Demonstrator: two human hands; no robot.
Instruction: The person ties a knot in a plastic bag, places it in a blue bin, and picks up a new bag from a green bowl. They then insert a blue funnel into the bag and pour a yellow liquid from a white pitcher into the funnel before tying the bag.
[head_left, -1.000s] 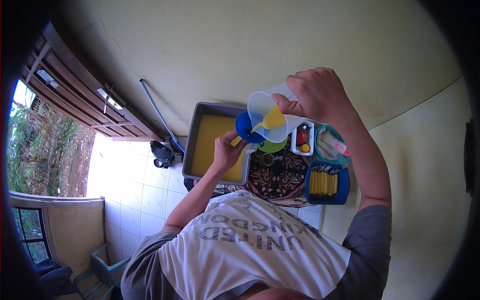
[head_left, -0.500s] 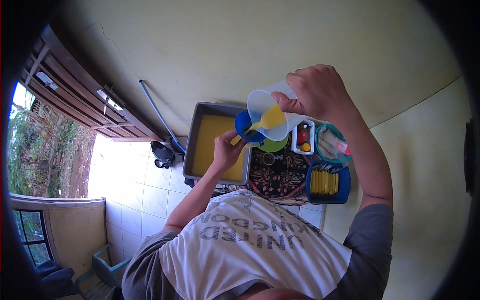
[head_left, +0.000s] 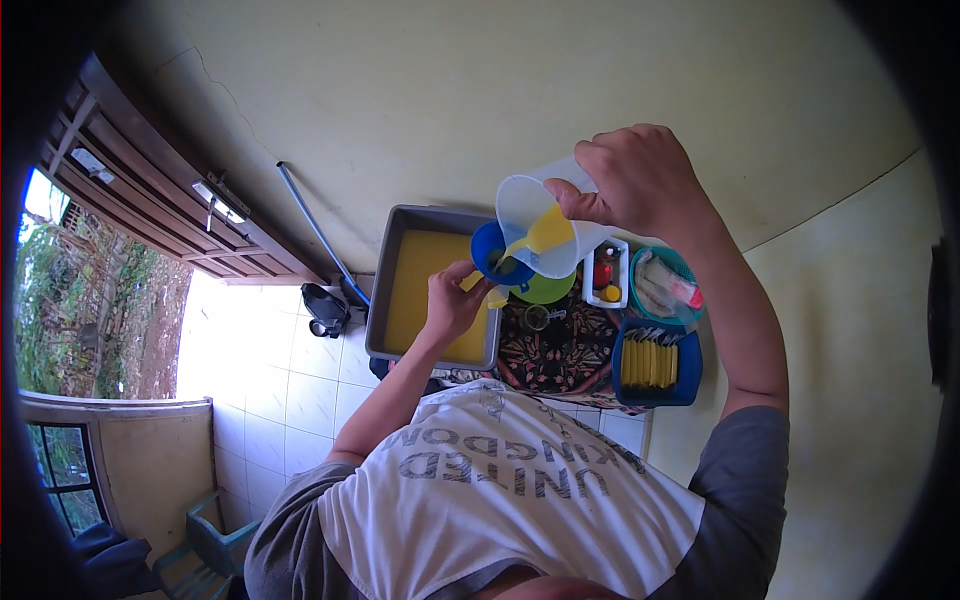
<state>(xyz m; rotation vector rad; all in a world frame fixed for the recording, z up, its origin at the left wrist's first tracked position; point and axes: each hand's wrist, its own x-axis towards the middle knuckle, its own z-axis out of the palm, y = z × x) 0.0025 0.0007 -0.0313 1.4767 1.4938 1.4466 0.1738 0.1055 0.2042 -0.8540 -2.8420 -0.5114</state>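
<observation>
My right hand [head_left: 635,180] grips a clear plastic jug [head_left: 515,205], tilted left, with yellow liquid in it. From its lip the liquid runs into a blue funnel [head_left: 487,243]. Just below the funnel, my left hand [head_left: 455,300] is closed at its underside, thumb and fingers pressed together; what exactly they pinch is partly hidden, though a bit of yellowish plastic [head_left: 497,299] shows beside them. Behind that hand stands a grey tub [head_left: 376,300] holding yellow liquid. A green round item [head_left: 548,290] lies partly under the jug.
A white tray [head_left: 622,275] holds red and yellow bottles. Beside it are a teal basket [head_left: 688,268] with plastic bags and a blue container [head_left: 688,370] of yellow packets. A small glass [head_left: 537,317] stands on the patterned cloth [head_left: 560,355].
The jug and my right hand have shifted very slightly, and the stream still runs into the funnel. My left hand stays at the funnel's underside.
</observation>
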